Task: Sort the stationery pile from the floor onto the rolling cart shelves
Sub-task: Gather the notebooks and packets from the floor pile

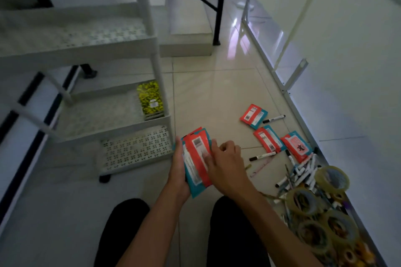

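Note:
My left hand (178,176) grips a stack of red-and-teal packets (196,158) from below, low in front of the white rolling cart (152,41). My right hand (225,167) lies on top of the stack, its fingers pressing the packets' right side. Three more red-and-teal packets lie on the floor tiles: one (253,116) further off, two (268,139) (297,146) nearer the pile. A pile of markers and pens (301,174) spreads to the right. Rolls of clear tape (332,178) sit beside it. A yellow-patterned notebook (150,99) lies on the cart's middle shelf.
The cart has perforated shelves; its lowest shelf (134,149) sits just left of my hands. A white metal frame (280,84) runs along the right wall. A black table leg (219,17) stands behind. Loose markers (273,119) (262,156) lie on the tiles. My knees (230,223) are below.

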